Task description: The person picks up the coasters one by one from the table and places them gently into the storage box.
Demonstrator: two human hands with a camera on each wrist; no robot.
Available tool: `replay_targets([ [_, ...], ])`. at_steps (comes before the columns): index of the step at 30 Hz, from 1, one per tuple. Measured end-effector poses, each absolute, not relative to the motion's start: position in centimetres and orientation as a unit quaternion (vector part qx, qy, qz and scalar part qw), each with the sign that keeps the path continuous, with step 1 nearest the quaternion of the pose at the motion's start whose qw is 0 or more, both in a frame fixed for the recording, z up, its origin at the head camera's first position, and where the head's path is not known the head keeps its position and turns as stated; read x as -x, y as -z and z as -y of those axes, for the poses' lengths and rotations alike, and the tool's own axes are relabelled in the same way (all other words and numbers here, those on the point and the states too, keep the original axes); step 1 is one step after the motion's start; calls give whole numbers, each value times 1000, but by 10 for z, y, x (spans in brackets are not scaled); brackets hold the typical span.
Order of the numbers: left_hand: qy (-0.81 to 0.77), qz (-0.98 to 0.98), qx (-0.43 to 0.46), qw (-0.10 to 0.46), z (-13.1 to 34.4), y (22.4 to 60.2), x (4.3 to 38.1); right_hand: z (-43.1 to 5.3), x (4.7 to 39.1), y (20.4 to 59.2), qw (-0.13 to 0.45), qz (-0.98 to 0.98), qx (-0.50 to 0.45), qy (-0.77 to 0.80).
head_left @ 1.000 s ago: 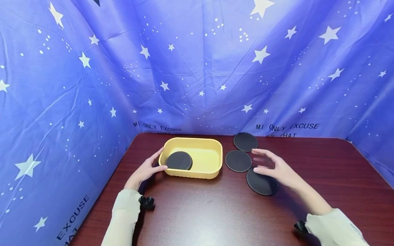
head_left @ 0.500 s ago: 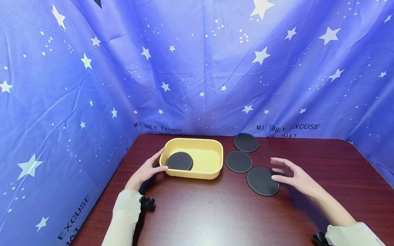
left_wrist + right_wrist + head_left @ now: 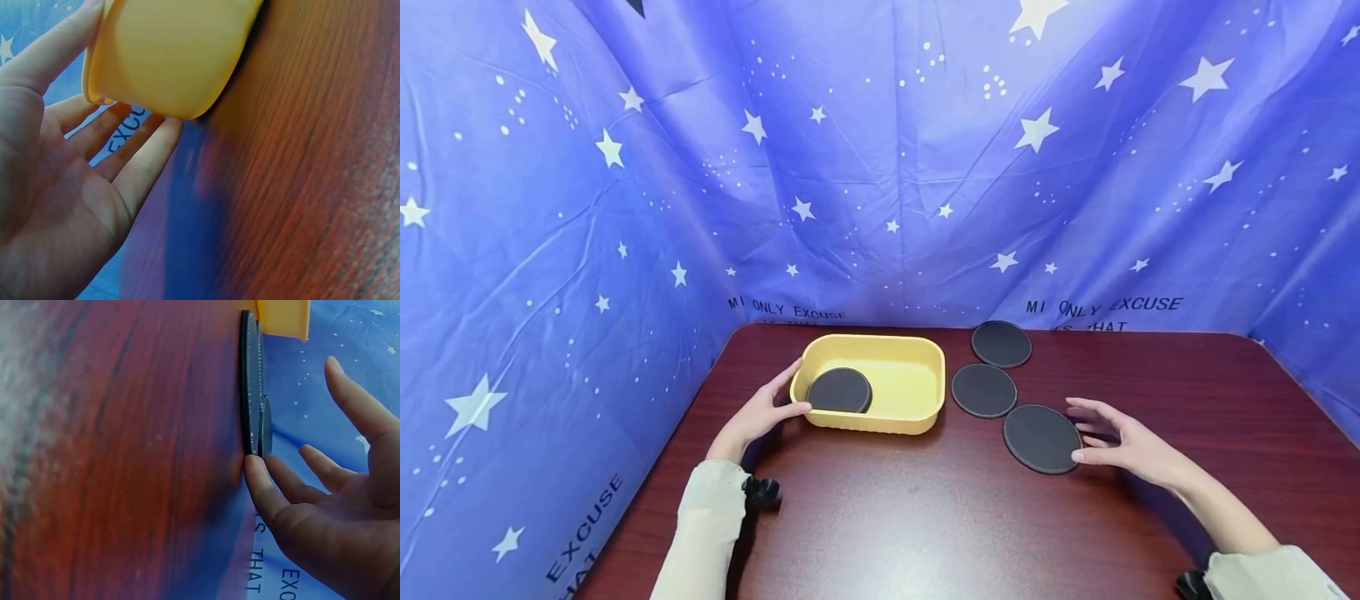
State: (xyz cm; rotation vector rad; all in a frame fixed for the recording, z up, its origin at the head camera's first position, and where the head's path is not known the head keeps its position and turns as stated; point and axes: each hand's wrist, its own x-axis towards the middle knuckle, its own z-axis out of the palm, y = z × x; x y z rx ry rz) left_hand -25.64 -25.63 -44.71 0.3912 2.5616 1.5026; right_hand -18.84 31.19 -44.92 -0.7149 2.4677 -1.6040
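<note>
A yellow rectangular box (image 3: 880,424) sits on the table with a round black coaster (image 3: 838,390) inside its left end. My left hand (image 3: 756,423) holds the box's left end, thumb at the front corner and fingers toward the back; in the left wrist view the fingertips (image 3: 172,128) meet the outer wall. Right of the box lie three more black coasters with stitched edges: a back one (image 3: 1002,343), a middle one (image 3: 983,390) and a front one (image 3: 1041,438). My right hand (image 3: 1123,446) is spread at the front coaster's right edge, a fingertip (image 3: 255,467) right at its rim.
The dark red wooden table (image 3: 880,517) ends at the back against a blue star-patterned curtain (image 3: 880,167). The curtain also hangs along both sides. Black wrist devices show beneath both pale sleeves (image 3: 707,508).
My right hand has drawn back to the right from over the front coaster and lowered to its right edge. The left hand, box and coasters have stayed in place.
</note>
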Motion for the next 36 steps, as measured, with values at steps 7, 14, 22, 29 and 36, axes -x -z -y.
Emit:
replay_targets([
  [7,-513,-844,-140,71,255,448,257,-314,194,456,57,-815,257,516],
  [14,-518,-840,-145,69,256,449,258,-311,199,453,52,-853,250,456],
  [22,-510,-847,-131,75,256,449,257,-307,205,451,71,-862,253,433],
  [29,-499,-854,-125,73,256,448,257,-297,206,445,54,-909,235,341],
  [36,-504,-851,-127,78,255,446,257,-291,211,440,46,-922,242,298],
])
